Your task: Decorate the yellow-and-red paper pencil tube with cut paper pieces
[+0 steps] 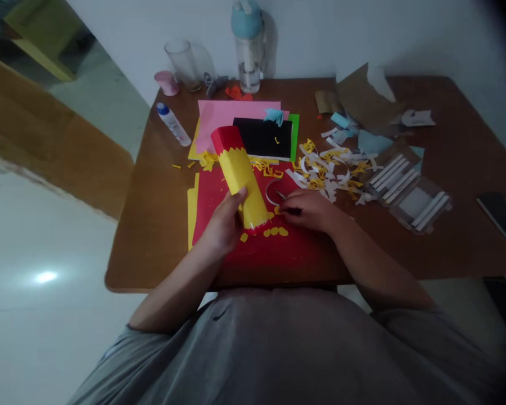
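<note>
- Yellow paper tube [240,183] with a red, zigzag-edged end: it is held tilted over the red card sheet [287,253]. Its long axis runs from lower right to upper left, with the red end pointing away from the person and leftward. The lower end, with a thin red rim, is over the sheet's middle; whether it touches the sheet is hard to tell.
- Left hand [223,219]: clenched around the tube's lower half, grasping it firmly.
- Right hand [307,211]: curled and pinching small dark-handled scissors [293,211], just beside the tube's lower end and partly hidden by the fingers.
- Curled white paper strip [272,191]: on the sheet, just above the scissors.
- Small yellow paper scraps [274,231]: on the sheet, below the tube.
- Black card [262,138] and pink paper sheet [236,115]: beyond the sheet.
- Heap of white and yellow paper strips [329,169]: right of the sheet.
- White glue bottle with a blue cap [172,125]: beyond the sheet, to the left, on the brown wooden table [152,225].
</note>
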Tool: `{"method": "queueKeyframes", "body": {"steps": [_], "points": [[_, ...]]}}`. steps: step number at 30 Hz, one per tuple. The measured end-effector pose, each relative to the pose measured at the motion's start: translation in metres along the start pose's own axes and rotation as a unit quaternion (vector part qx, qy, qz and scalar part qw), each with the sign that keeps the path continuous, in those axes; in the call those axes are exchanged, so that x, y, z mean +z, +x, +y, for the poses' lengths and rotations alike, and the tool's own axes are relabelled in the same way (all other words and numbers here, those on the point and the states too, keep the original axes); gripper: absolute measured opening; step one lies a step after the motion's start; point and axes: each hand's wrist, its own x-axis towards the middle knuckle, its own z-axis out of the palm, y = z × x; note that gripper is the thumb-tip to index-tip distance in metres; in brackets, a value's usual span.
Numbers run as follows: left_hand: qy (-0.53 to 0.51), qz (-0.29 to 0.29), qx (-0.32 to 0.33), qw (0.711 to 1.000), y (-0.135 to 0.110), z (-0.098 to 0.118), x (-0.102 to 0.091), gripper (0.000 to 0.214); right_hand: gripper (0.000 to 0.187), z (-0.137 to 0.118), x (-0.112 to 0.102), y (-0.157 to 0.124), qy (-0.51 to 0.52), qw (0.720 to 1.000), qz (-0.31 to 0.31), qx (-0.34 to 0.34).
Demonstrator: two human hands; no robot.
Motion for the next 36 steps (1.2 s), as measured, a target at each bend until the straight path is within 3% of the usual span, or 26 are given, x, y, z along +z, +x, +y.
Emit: {"method": "queueKeyframes", "body": {"steps": [6,16,23,25,28,32,36], "points": [[0.002,0.001,-0.004,1.000,-0.002,0.000,-0.002,0.062,0.023,0.001,-0.003,-0.009,0.021,0.999,0.034,0.028],[-0.005,0.000,-0.016,1.000,-0.007,0.001,-0.001,0.060,0.018,-0.003,0.007,-0.003,0.017,0.999,0.019,0.039],[0.000,-0.004,-0.018,1.000,-0.006,0.001,0.002,0.064,0.021,-0.021,0.003,-0.011,0.095,0.984,0.130,0.076],[0.002,0.009,-0.025,1.000,-0.007,0.002,0.006,0.067,0.022,-0.028,-0.001,-0.015,0.177,0.964,0.183,0.084],[0.005,0.023,-0.027,0.999,-0.010,0.003,0.013,0.067,0.022,-0.037,-0.007,-0.018,0.346,0.907,0.225,0.080],[-0.017,0.006,-0.046,0.999,-0.012,0.006,0.019,0.065,0.035,-0.045,-0.010,-0.018,0.498,0.844,0.171,0.103],[-0.037,-0.034,-0.089,0.995,-0.013,0.008,0.018,0.064,0.031,-0.053,-0.005,-0.016,0.582,0.801,0.100,0.094]]}}
